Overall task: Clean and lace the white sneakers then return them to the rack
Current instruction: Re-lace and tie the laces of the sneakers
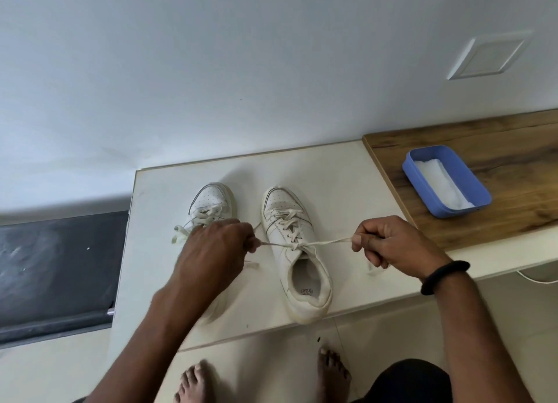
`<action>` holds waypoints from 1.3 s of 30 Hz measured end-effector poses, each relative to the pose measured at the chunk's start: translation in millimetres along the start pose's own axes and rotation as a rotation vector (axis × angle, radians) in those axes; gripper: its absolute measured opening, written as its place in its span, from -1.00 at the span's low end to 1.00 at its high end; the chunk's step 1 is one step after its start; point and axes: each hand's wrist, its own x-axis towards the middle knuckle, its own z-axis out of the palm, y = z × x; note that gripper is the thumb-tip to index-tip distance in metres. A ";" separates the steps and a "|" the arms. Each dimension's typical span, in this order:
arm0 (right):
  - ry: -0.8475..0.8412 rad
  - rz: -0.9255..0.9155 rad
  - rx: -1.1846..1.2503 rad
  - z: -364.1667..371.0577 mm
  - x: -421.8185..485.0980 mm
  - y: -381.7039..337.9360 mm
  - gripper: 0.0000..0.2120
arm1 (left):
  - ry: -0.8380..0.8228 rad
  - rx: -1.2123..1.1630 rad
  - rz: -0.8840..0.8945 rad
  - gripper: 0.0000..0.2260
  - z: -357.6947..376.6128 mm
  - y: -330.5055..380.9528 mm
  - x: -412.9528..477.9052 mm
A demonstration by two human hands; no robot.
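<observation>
Sneaker lace ran taut between my two hands, across the top eyelets. I had the left hand curled tight, pinching one end between thumb and fingers. The right hand was fisted round the other end, with what looked like a loose tail blurred below the fist. Both ends pulled outward and level from a crossing just above the shoe's opening.

The sneaker being laced lay with its heel at the front edge of the white surface and its toe toward the back edge. The other sneaker sat just beside it toward the left edge, half hidden under my left wrist, and a loose lace end lay out to its left.

I judged this to be the first half of the knot. To do it well I wanted an even pull on both ends, kept low and sideways so the shoe neither lifted nor skidded off the front edge. The crossings below also needed to be snug before I formed the bow.

A wooden board adjoined the right edge. On it stood a blue tub holding a white cloth, well apart from the shoes. No rack was in view.
</observation>
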 end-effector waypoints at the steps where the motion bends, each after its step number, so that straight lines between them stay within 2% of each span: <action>1: -0.036 -0.009 0.000 -3.3 -2.1 0.9 -0.77 | -0.036 -0.092 -0.028 -0.83 -8.1 0.6 0.5; 3: -0.077 -0.029 0.013 -10.9 -5.7 1.8 -0.77 | -0.046 -0.312 -0.083 -0.82 -17.8 1.6 -0.1; 6: -0.060 -0.111 0.061 -20.7 -10.4 -1.0 -0.80 | 0.034 -0.605 -0.089 -0.80 -15.4 6.4 -0.8; 8: -0.027 -0.222 0.181 -21.7 -14.1 -7.1 -0.85 | 0.029 -0.866 -0.072 -0.76 -7.0 16.6 -0.9; 11: 0.014 -0.401 0.411 -19.7 -15.0 -15.2 -0.75 | 0.020 -1.164 -0.094 -0.72 8.9 34.4 -1.4; 13: 0.004 -0.481 0.575 -12.4 -10.4 -17.8 -0.73 | 0.036 -1.279 -0.126 -0.77 18.9 42.8 -2.1; 15: -0.074 -0.511 0.867 4.8 -2.4 -22.9 -0.76 | 0.056 -1.322 -0.163 -0.83 26.6 47.7 -1.0; 17: -0.072 -0.458 1.137 27.5 6.3 -29.4 -0.84 | 0.117 -1.304 -0.210 -0.85 32.3 50.5 0.4; 18: -0.015 -0.405 1.186 37.4 10.3 -33.0 -0.85 | 0.164 -1.293 -0.235 -0.86 34.6 51.0 0.7; 20: 0.109 -0.306 1.088 51.1 15.2 -37.0 -0.86 | 0.236 -1.303 -0.275 -0.91 38.2 51.1 1.0; 23: 0.084 -0.222 0.869 60.5 18.2 -35.0 -0.79 | 0.248 -1.354 -0.347 -0.88 41.3 52.3 2.0; 27: 0.137 -0.229 0.541 68.4 20.3 -31.9 -0.83 | 0.273 -1.353 -0.394 -0.94 47.2 53.8 4.2; 30: 0.221 -0.194 0.358 77.2 23.8 -31.2 -0.90 | 0.235 -1.365 -0.336 -0.91 49.2 56.4 3.0; 33: 0.296 -0.131 0.393 86.4 28.2 -30.1 -0.90 | 0.189 -1.349 -0.298 -0.91 50.7 59.0 2.7; 37: 0.266 -0.181 0.522 90.2 29.0 -30.9 -0.88 | 0.175 -1.237 -0.368 -0.72 54.6 59.8 5.4; 39: 0.237 -0.215 0.605 88.0 28.4 -30.3 -0.87 | 0.156 -1.211 -0.394 -0.76 53.8 58.2 7.3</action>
